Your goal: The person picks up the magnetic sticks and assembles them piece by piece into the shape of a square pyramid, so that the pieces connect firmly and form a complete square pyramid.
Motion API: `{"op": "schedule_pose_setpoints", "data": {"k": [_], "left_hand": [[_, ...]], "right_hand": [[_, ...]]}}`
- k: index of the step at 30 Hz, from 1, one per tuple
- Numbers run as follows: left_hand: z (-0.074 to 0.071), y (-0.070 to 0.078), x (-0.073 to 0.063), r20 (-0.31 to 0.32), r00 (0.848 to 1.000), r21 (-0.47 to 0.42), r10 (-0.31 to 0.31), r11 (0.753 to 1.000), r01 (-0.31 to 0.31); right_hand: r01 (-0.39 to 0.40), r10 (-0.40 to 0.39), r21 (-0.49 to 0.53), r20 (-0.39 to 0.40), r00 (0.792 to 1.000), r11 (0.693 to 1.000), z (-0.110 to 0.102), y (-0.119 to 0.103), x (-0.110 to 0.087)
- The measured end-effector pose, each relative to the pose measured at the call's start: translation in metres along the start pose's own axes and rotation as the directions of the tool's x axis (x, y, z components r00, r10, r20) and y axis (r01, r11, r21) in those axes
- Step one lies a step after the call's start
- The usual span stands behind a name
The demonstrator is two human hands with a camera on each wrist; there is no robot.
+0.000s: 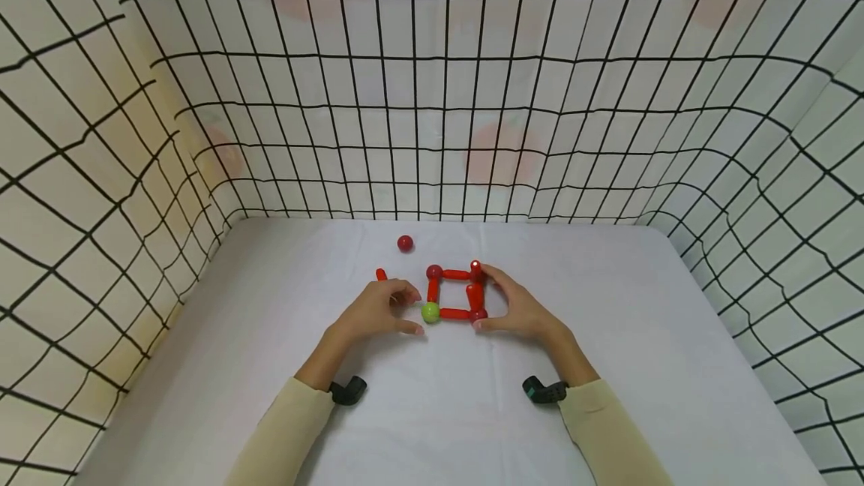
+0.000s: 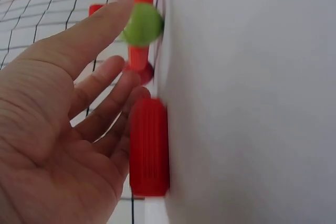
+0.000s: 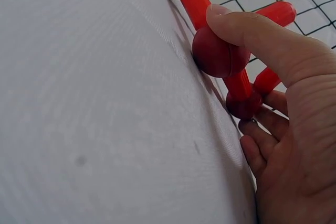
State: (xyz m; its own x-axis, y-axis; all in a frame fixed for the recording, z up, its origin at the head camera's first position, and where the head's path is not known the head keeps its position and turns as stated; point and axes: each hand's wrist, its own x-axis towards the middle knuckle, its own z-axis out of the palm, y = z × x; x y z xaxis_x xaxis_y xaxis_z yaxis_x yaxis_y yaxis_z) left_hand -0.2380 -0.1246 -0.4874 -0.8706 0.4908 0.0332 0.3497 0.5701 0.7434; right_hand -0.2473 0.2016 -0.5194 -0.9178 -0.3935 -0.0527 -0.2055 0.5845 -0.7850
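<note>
A square of red rods [image 1: 455, 314] lies on the white table, joined by dark red balls [image 1: 435, 272] and one green ball [image 1: 430, 312] at the near left corner. Two further red rods [image 3: 278, 13] rise from its right-hand corners. My right hand [image 1: 520, 310] holds the square's right side, the thumb on the near red ball [image 3: 220, 51] and the fingers by the far one. My left hand [image 1: 378, 312] curves loosely beside the green ball with nothing in its grasp. A loose red rod [image 2: 149, 148] lies by its fingers, partly hidden in the head view.
A single red ball [image 1: 405, 244] lies farther back on the table [image 1: 304, 246]. Black wire mesh [image 1: 378, 107] encloses the back and both sides. Each wrist wears a black device [image 1: 348, 391].
</note>
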Motion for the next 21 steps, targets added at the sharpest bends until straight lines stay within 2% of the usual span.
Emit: {"op": "schedule_pose_setpoints", "data": {"k": [5,9,13,16,21], "left_hand": [[-0.013,-0.014,-0.012,-0.017,1.0,0.008,-0.023,1.0,0.024],[-0.021,-0.025,-0.021,-0.033,0.995,0.004,-0.089,0.996,0.089],[-0.025,-0.031,-0.026,-0.014,0.991,0.023,-0.136,0.99,0.137],[-0.027,-0.033,-0.026,-0.004,0.992,0.04,-0.127,0.991,0.127],[-0.029,-0.034,-0.025,-0.003,0.997,0.052,-0.076,0.996,0.076]], "right_hand": [[0.002,-0.002,0.007,-0.001,1.0,1.0,-0.001,0.001,-0.001],[0.006,-0.006,0.005,0.004,1.0,1.0,0.0,0.001,0.0],[0.013,-0.012,-0.004,0.004,1.0,1.0,0.0,0.0,0.001],[0.018,-0.018,-0.004,0.005,1.0,1.0,0.001,0.0,0.001],[0.004,-0.004,0.002,-0.001,1.0,1.0,0.001,0.0,0.0]]}}
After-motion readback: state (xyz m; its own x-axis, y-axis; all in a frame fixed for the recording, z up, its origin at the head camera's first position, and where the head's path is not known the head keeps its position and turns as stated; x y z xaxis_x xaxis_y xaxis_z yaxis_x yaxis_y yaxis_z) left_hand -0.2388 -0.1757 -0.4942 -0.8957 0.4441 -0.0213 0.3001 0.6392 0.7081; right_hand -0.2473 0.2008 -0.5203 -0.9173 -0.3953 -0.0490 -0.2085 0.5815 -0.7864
